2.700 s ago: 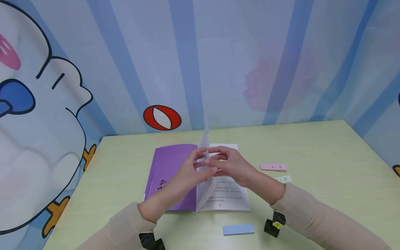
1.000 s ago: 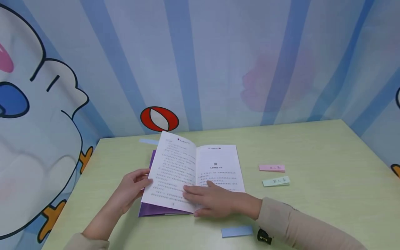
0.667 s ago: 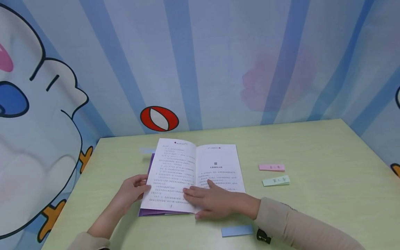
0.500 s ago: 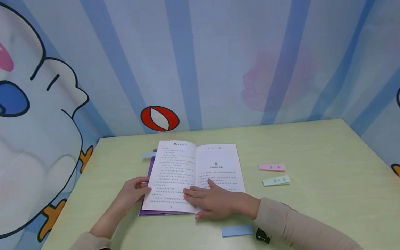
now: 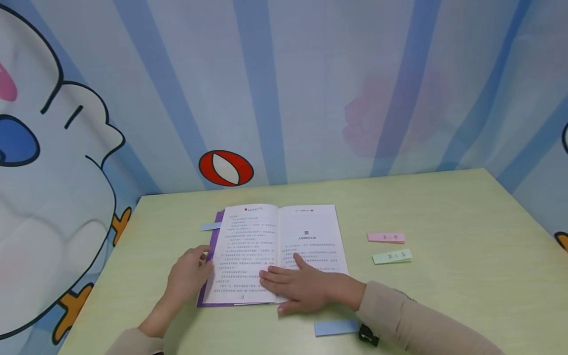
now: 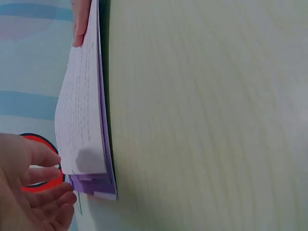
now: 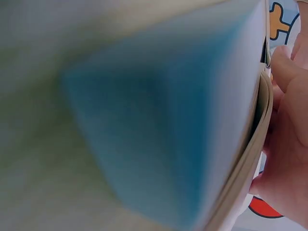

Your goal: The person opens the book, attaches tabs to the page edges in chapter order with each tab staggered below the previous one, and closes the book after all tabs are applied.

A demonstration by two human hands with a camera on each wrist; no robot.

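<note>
An open book [image 5: 310,222] with printed pages and a purple cover lies on the table. My right hand [image 5: 303,287] rests flat across the lower pages near the spine, fingers spread. At the book's left edge is my left hand [image 5: 188,273], its fingers loosely bent beside the page edge. In the left wrist view these fingers [image 6: 48,202] are apart from one another, with no page between them. A pale blue paper strip [image 5: 210,226] sticks out past the upper left edge of the book, over the purple cover.
Right of the book lie a pink strip [image 5: 386,238] and a green strip [image 5: 392,256], both with handwriting. A blue strip [image 5: 336,328] lies in front, close to the right sleeve. A patterned curtain [image 5: 310,88] stands behind the table [image 5: 457,227].
The page both hands held upright has been turned left and lowered flat. My left hand has loosened from its edge. My right hand has settled on the pages and stays there.
</note>
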